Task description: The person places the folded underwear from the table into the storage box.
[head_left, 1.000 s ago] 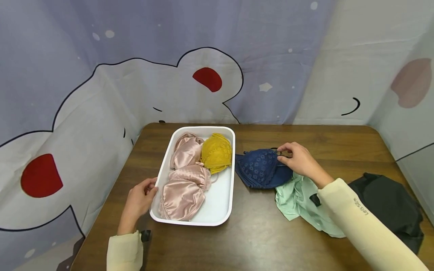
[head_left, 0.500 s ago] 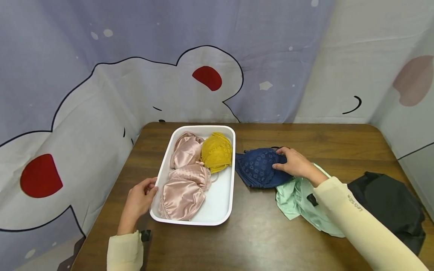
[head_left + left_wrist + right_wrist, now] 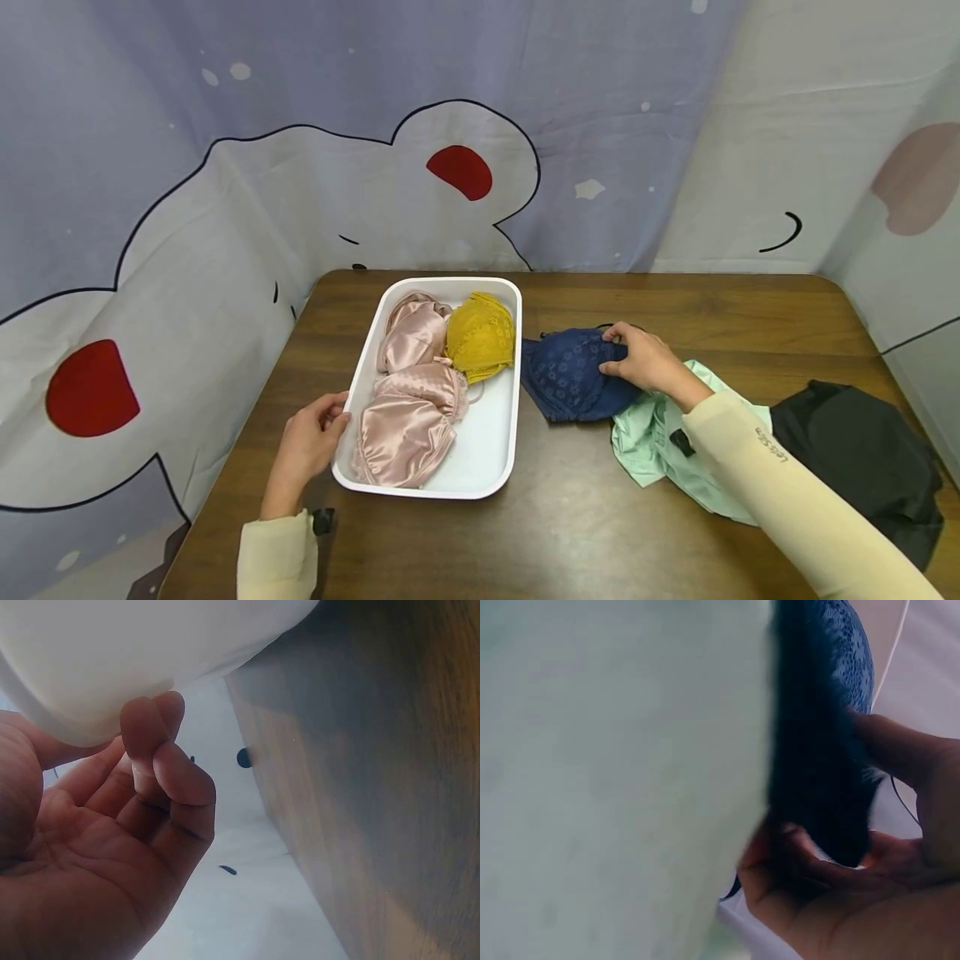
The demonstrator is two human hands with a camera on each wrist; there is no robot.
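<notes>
My left hand [image 3: 306,437] grips the left rim of a white tray [image 3: 483,450]. In the left wrist view, its fingers curl up under the tray wall [image 3: 142,652] with the thumb on the other side. Two pink satin bras [image 3: 403,437] and a mustard-yellow lace bra [image 3: 480,337] lie in the tray. Just right of the tray is a navy floral bra [image 3: 562,375], its right end held by my right hand [image 3: 647,360]. Seen from the right wrist, thumb and fingers close round the edge of its dark fabric [image 3: 817,772].
A mint-green garment [image 3: 637,446] lies partly beneath the right forearm, close to the navy bra. Beyond it, a black garment [image 3: 855,458] is heaped at the table's right side. A printed curtain [image 3: 585,125] hangs along the back of the wooden table [image 3: 585,508].
The right hand has moved slightly left and down from the navy bra's strap area onto its cup. The navy bra's lower right edge has shifted a little. The left hand stays on the tray.
</notes>
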